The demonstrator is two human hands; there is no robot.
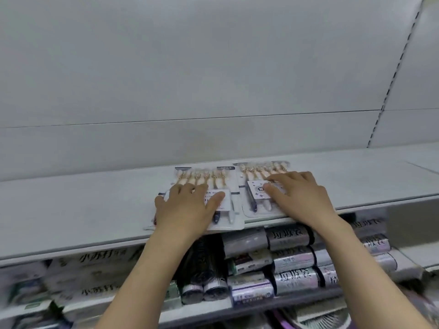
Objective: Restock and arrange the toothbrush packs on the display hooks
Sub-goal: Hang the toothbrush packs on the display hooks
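Two toothbrush packs lie flat side by side on a white shelf (71, 205), near its front edge. The left pack (225, 186) is a clear blister with several gold-necked brushes and a white label. My left hand (187, 205) rests on it with the fingers spread flat. The right pack (256, 184) looks the same and sits slightly farther back. My right hand (301, 195) lies flat on top of it, its fingers straight over the label. No display hooks are in sight.
A plain white back panel (213, 79) rises behind the shelf, with a slotted upright (392, 77) at the right. Below the shelf sit rolls of bags (294, 257) and white boxed goods (90, 269), packed tightly.
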